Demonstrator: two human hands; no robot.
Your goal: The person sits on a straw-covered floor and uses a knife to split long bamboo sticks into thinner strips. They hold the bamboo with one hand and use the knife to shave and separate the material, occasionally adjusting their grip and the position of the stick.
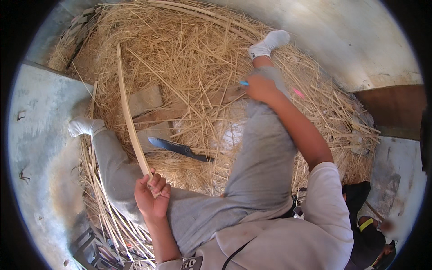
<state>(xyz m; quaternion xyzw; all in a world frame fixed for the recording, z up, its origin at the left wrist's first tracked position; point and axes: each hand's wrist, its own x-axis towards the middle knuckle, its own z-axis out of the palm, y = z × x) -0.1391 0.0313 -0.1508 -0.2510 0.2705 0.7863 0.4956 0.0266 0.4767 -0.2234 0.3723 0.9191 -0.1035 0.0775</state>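
Note:
My left hand (152, 195) is closed around the lower end of a long, pale split-bamboo strip (128, 114), which slants up and away over my bent left leg. My right hand (261, 88) is a fist by my right shin. From it pokes the tip of a small blue object (244, 83); the rest is hidden in the fingers, so its kind cannot be made out. Between my legs, a large dark-bladed knife (175, 147) lies on the shavings, apart from both hands.
Thin shavings (180, 49) cover the floor, with bricks or blocks (146, 100) and a wooden plank (198, 102) among them. Bamboo strips (114, 220) lie by my left leg. Pale walls (45, 135) stand around. Another person (366, 234) in dark clothes is at lower right.

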